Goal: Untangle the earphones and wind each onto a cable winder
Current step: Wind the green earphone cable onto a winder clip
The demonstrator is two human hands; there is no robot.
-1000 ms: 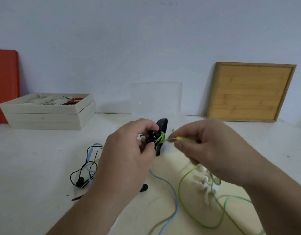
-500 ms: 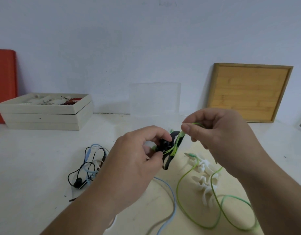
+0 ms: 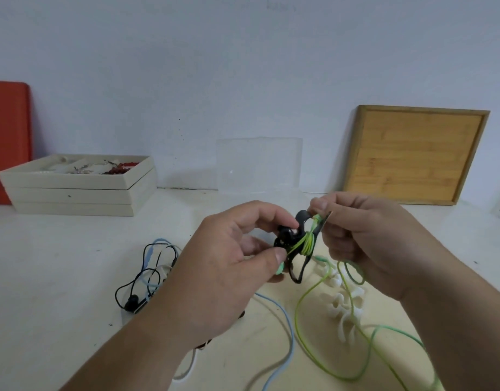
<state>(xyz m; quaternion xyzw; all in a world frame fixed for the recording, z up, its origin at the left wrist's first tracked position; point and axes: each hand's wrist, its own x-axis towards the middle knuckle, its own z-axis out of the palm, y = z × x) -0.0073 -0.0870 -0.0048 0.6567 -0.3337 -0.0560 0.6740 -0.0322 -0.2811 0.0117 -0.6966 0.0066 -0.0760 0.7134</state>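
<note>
Green earphone cable (image 3: 307, 244) wrapped around a black winder (image 3: 295, 244).
Left hand (image 3: 229, 266) fingers pinch the winder; right hand (image 3: 364, 238) fingers pinch the cable.

Black cable winder (image 3: 296, 244) held above the tabletop, green earphone cable (image 3: 308, 242) wrapped round its middle, remainder looping loose below; white winder (image 3: 343, 306), blue cable (image 3: 288, 323), black earphones (image 3: 147, 280) lying flat.

Flat red panel (image 3: 7, 142) cut by left edge, thin green earphone cable (image 3: 364, 359) leaving bottom edge, compartmented cream tray (image 3: 74, 182) contents indistinct
</note>
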